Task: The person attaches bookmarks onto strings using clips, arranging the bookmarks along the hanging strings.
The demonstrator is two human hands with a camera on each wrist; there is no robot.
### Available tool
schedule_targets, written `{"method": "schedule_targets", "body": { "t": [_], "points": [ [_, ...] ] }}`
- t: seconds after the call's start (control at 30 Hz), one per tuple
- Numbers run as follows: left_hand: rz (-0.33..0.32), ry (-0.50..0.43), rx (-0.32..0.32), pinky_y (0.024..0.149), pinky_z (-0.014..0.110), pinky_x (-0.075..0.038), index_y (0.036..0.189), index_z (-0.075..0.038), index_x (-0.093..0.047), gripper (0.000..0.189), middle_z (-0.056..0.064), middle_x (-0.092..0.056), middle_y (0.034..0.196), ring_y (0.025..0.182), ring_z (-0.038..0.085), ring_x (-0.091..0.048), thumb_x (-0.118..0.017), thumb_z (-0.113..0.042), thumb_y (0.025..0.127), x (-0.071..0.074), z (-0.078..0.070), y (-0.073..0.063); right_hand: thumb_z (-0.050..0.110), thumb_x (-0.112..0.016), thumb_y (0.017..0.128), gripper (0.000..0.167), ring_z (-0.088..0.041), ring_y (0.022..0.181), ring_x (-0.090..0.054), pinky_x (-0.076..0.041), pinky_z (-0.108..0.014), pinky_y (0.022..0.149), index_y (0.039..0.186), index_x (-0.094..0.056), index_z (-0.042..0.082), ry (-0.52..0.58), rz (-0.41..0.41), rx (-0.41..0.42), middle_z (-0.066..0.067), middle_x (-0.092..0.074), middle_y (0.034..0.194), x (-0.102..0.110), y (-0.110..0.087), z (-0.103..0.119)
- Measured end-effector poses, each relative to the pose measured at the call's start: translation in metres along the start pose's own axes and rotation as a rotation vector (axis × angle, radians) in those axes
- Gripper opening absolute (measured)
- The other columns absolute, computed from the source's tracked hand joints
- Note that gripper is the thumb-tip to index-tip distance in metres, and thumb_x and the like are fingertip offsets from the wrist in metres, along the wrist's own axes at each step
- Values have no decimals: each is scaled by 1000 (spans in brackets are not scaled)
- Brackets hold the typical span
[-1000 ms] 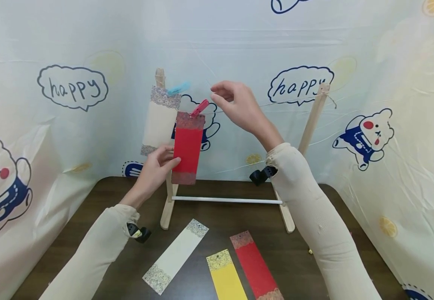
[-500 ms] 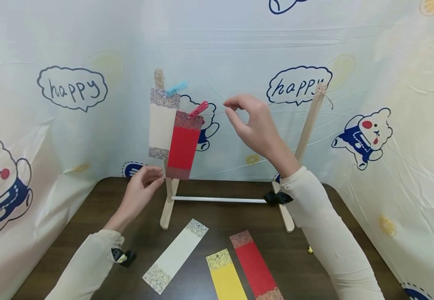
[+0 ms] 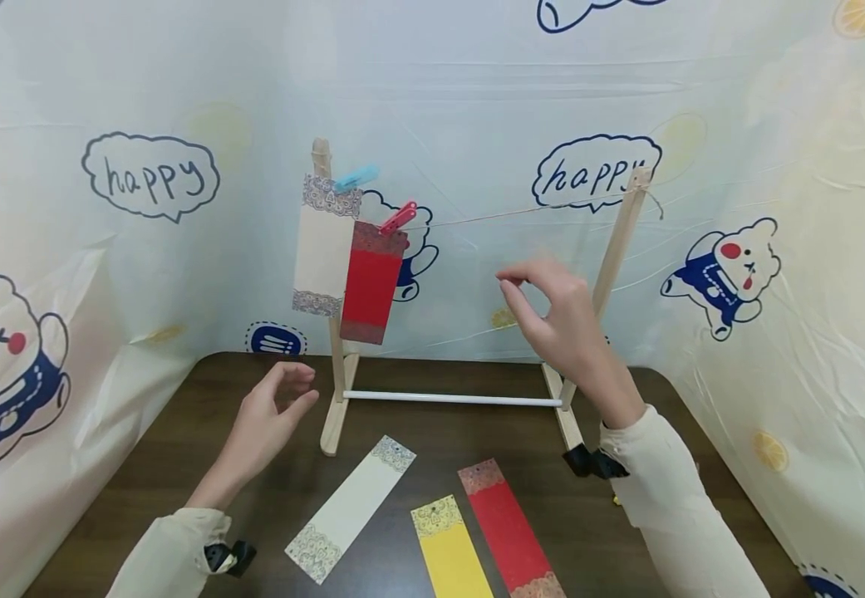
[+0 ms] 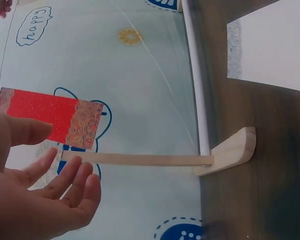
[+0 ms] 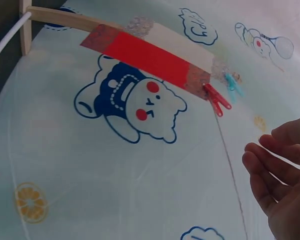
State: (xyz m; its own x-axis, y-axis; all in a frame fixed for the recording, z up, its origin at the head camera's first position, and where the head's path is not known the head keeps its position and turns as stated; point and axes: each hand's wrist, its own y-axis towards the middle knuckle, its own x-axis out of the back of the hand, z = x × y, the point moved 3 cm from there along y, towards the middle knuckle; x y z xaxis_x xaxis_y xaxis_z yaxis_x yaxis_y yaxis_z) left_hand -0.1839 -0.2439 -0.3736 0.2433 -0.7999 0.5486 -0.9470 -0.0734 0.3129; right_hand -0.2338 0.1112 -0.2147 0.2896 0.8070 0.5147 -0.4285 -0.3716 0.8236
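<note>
A red bookmark point(image 3: 372, 286) with patterned ends hangs from the string point(image 3: 492, 218) by a pink clothespin point(image 3: 399, 218). Behind it and to its left, a white bookmark point(image 3: 325, 245) hangs from a blue clothespin point(image 3: 356, 178). My left hand point(image 3: 258, 428) is below and left of the hanging bookmarks, fingers loosely bent and holding nothing. In the left wrist view, the thumb overlaps the red bookmark point(image 4: 40, 112), but the head view shows them apart. My right hand point(image 3: 562, 320) hovers under the string near the right post, thumb and forefinger close together with nothing visible between them.
On the dark table point(image 3: 253, 531) lie a white bookmark point(image 3: 350, 511), a yellow bookmark point(image 3: 453, 552) and a red bookmark point(image 3: 510, 531). The wooden frame has a left post point(image 3: 337, 357), a right post point(image 3: 619, 241) and a white crossbar point(image 3: 447, 399). A printed curtain point(image 3: 439, 100) stands behind.
My left hand has let go of the hanging red bookmark and dropped down to the left. My right hand has moved away from the string, down and right. The red bookmark swings slightly.
</note>
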Motion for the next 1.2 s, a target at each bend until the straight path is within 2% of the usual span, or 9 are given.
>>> {"method": "schedule_targets", "body": {
  "t": [0.37, 0.57, 0.7, 0.83, 0.93, 1.03, 1.2],
  "points": [
    [59, 124, -39, 88, 50, -52, 123, -3, -56, 35, 15, -62, 119, 108, 31, -60, -71, -7, 92, -21, -5, -21, -4, -69, 89, 17, -19, 87, -65, -49, -28, 78, 103, -73, 5, -67, -10, -74, -6, -72, 95, 14, -84, -16],
    [110, 134, -43, 82, 45, -52, 122, -4, -58, 37, 11, -63, 113, 103, 28, -58, -74, -9, 89, -32, -6, -28, -3, -71, 87, 18, -18, 90, -66, -50, -22, 80, 103, -74, 7, -125, -6, -198, -4, -72, 98, 24, -131, -26],
    [140, 145, -29, 79, 43, -50, 121, -4, -59, 36, 12, -63, 115, 104, 30, -58, -74, -11, 89, -38, -4, -30, -2, -71, 87, 18, -18, 93, -67, -49, -18, 83, 102, -73, 7, -156, -13, -277, -3, -72, 99, 31, -159, -32],
    [164, 146, -12, 83, 46, -50, 121, -4, -59, 35, 13, -63, 117, 107, 32, -59, -73, -12, 90, -44, -4, -31, -2, -70, 89, 18, -17, 92, -66, -44, -9, 85, 102, -74, 8, -166, -27, -338, -2, -73, 99, 36, -182, -37],
    [195, 136, 5, 86, 50, -50, 120, -5, -59, 33, 13, -63, 117, 110, 33, -58, -72, -12, 91, -50, -4, -31, -3, -70, 89, 18, -14, 91, -67, -43, -6, 84, 102, -74, 9, -175, -54, -387, -2, -73, 98, 41, -198, -41],
    [223, 123, 19, 89, 52, -49, 120, -5, -59, 32, 14, -62, 120, 113, 34, -57, -71, -13, 92, -56, -7, -30, 0, -71, 89, 16, -7, 89, -66, -43, -6, 81, 101, -75, 9, -193, -85, -451, -2, -74, 97, 45, -214, -45],
    [235, 116, 36, 93, 53, -48, 121, -4, -59, 32, 15, -62, 124, 115, 35, -57, -69, -14, 93, -64, -9, -27, 7, -69, 93, 11, 5, 86, -62, -43, -11, 77, 101, -75, 10, -180, -118, -585, -1, -75, 94, 47, -242, -58]
  ]
}}
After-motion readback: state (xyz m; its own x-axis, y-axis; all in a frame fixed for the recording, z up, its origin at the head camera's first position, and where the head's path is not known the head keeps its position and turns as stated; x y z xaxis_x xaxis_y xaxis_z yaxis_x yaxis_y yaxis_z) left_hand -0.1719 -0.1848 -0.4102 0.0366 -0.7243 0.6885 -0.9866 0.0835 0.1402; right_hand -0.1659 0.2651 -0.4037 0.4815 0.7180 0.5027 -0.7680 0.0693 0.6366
